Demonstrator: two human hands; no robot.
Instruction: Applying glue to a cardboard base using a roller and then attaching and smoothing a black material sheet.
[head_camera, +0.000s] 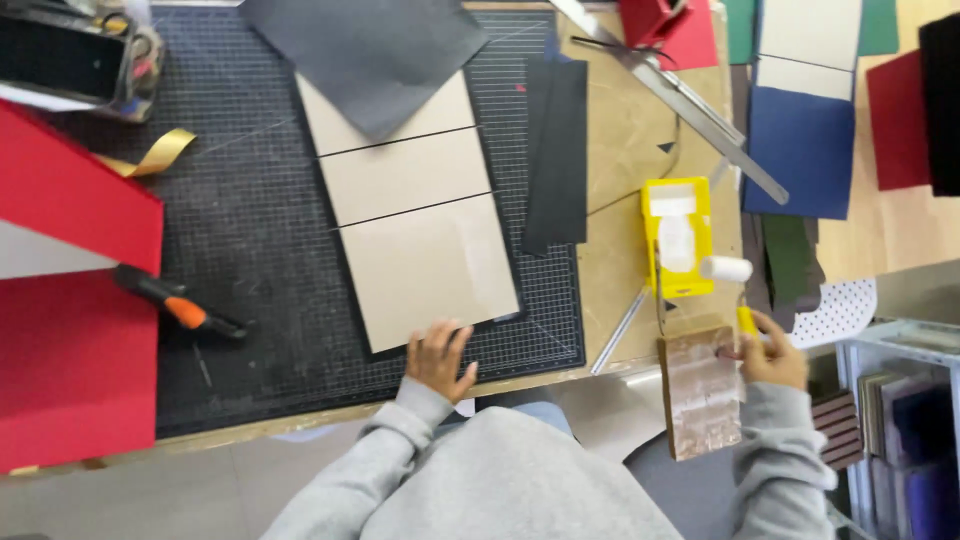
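A light wooden worktable fills most of the view from above, its near edge running across the lower part of the scene. A large black cutting mat with a fine white grid covers the table's left and middle. Near the table, a pale grey floor shows at the lower left. At the near right stands a white metal shelf unit holding upright folders and books in dark blue and grey. The light is even and soft, without hard shadows.
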